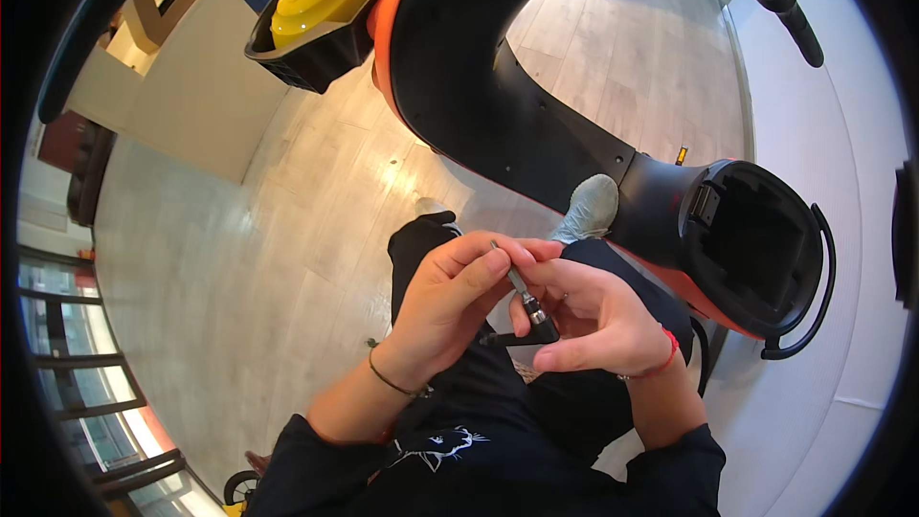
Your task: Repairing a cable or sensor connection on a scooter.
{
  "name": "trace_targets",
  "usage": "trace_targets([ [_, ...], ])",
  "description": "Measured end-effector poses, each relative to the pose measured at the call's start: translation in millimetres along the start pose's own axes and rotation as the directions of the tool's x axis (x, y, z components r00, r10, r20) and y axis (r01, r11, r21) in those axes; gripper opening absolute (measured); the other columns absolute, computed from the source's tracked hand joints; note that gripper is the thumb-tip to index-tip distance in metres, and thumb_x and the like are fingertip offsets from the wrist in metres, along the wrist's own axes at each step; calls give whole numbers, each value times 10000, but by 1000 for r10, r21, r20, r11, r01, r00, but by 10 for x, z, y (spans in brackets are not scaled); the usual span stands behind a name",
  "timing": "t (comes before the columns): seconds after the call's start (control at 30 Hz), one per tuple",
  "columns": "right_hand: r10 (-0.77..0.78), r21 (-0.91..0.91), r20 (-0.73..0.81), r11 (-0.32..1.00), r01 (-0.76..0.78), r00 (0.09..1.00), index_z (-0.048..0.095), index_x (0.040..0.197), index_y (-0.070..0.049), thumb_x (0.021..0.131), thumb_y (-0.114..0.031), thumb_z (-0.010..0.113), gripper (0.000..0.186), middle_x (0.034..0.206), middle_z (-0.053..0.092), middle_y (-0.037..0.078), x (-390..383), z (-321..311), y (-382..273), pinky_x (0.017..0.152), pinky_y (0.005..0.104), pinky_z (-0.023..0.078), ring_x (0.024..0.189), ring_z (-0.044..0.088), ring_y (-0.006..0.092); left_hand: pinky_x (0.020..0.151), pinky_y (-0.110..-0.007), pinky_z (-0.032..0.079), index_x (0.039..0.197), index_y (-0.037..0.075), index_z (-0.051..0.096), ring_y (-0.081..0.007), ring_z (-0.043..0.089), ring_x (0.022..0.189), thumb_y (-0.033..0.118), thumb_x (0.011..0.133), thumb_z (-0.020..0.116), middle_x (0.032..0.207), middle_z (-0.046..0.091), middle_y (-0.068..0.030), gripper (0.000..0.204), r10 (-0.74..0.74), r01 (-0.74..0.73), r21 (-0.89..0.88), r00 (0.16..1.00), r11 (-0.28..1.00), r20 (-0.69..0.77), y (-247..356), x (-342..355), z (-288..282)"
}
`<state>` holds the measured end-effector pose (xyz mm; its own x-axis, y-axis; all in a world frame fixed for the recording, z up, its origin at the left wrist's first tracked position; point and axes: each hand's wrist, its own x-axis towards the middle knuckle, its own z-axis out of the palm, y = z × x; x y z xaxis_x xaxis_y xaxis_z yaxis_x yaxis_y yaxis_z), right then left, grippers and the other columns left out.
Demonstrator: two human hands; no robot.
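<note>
Tool Held Slantwise Between Both Hands

A small tool (537,314) is held in mid-air in front of the body, between the two hands. Its long axis is slanted: the metal shaft (518,282) is pointed up and leftward in view, while the black end (547,329) is set lower and to the right. By the left hand (445,292), the shaft is pinched near its tip, thumb and finger closed upon it. By the right hand (605,314), half curled, the black end is cradled, with the thumb laid just beside it; how firmly it is gripped cannot be told. The black end is thus nearer the right hand, the tip nearer the left, and the fingers of both are brought together along the shaft.

Beyond the hands, a black-and-orange scooter (459,67) is seen, with a grey shoe (589,206) rested on it. To the right, its hollow compartment (697,247) is uncovered.
</note>
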<state>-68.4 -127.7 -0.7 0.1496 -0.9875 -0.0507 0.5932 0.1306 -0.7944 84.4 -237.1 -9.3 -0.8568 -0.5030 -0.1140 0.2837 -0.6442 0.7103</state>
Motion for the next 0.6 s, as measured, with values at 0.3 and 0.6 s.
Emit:
trace_targets([
  [0.3, -279, -286, -51, 924, 253, 959, 422, 1388, 64, 972, -6, 543, 438, 1210, 617, 145, -20, -60, 79, 991, 291, 443, 1140, 577, 176, 832, -335, 511, 1107, 54, 643, -185, 613, 1005, 281, 983, 582, 1255, 621, -169, 266, 193, -192, 15, 980, 981, -45, -80, -9, 13],
  [0.6, -167, -122, -298, 983, 136, 940, 513, 1240, 2, 1029, -109, 474, 241, 876, 612, 82, -137, 66, 268, 650, 197, 421, 692, 496, 61, 942, -315, 479, 1120, -26, 681, -209, 627, 1079, 3, 913, 601, 1160, 667, -147, 224, 259, -259, 463, 964, 848, 65, -87, -175, -208],
])
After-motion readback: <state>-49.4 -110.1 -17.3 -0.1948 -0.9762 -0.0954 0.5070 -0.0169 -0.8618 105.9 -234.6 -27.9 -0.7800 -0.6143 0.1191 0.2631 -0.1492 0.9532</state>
